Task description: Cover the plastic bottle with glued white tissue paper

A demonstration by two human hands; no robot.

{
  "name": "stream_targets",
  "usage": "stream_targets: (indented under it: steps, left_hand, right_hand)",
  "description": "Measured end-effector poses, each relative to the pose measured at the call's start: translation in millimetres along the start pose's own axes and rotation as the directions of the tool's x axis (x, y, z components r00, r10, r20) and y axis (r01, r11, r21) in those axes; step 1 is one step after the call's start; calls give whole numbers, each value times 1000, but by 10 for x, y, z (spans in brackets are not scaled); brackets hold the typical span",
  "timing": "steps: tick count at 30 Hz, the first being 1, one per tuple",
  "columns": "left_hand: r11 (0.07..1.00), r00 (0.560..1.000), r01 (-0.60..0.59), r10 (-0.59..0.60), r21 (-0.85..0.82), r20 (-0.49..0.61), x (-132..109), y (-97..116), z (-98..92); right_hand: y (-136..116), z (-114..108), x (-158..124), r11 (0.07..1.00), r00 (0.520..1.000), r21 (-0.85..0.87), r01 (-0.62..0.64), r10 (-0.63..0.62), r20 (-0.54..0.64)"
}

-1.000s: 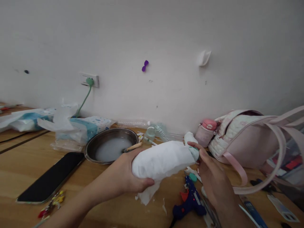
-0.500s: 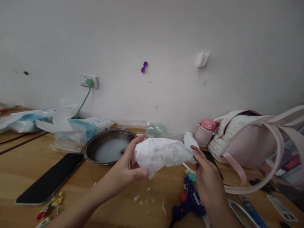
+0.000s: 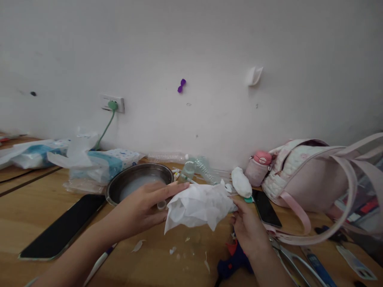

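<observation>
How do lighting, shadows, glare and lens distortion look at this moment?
Head view: light dim and flat, the wall darkening toward the upper corners; same head view: soft shadow under the white wall fixture, no harsh glare on the white bundle; head view again: wide-angle stretch on the pink bag near the right edge.

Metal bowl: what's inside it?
The metal bowl holds a cloudy whitish liquid. The left hand hides its near right part from view; whatever is there can't be seen.
</observation>
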State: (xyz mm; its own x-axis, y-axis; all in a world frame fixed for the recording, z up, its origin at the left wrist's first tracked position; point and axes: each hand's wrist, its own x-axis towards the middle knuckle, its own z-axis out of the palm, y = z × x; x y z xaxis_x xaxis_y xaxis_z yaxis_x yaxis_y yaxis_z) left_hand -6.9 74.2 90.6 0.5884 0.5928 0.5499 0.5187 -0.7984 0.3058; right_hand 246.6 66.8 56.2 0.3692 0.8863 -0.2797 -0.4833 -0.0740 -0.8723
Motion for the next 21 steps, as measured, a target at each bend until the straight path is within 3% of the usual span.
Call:
stream_targets:
  steps: [4,10,14,16,18,21]
  left_hand:
    - [989,993,-36,19,-144,-118,12,45,9]
    - [879,990,-75,8,-471,-143,-6,39,242]
    - [778,940,-184,-39,-600,-338,1,23,416]
    - [773,922,-195,-65,-604,-381,-4,28,459]
    - [798,935,-120,-109,-591,-337,-22,48,461]
    - [843,967,69,-188,-534,-172,-55,126,393]
  right_hand:
    - [89,22,-5,999,998,-2,-40,40,42]
    - [220,82,-80,996,994,-33,-78,80,68]
    - [286,144,-174,991,990,-48,-121,124,67]
    - [319,163,-197,986,983,-49,-158,162,83]
    - [359,170,-199,977,972,-49,-207,211,101]
    - [443,163,-179,962,951,-65,-265,272,147]
